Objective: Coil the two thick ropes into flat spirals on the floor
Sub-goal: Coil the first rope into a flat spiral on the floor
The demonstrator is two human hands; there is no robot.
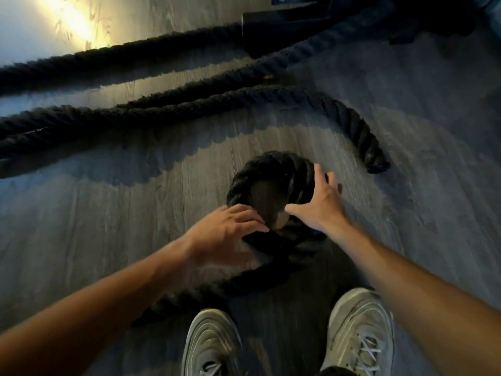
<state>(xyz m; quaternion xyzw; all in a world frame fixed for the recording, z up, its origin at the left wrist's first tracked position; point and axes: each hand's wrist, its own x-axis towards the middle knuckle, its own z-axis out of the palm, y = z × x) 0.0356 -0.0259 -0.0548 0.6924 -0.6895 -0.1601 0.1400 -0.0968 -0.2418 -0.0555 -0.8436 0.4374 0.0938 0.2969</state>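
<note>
The left hand (227, 226), fingers flat, pins the rope (260, 164) loop at seven o'clock while the right hand (322, 204), fingers spread, presses three o'clock, probably to tighten it.

**Room Around the Rope Ring**

Bare floor (108, 213) lies open at 9 o'clock and at 3 o'clock of the small rope ring (260, 164). At 12 o'clock, long ropes (162, 109) cross the floor and block the way. A dark block (284, 25) sits behind them. A rope end (374, 156) curls in at 2 o'clock. A rope tail (203, 291) lies at 7 o'clock. Two shoes (360, 327) stand at 6 o'clock.
</note>
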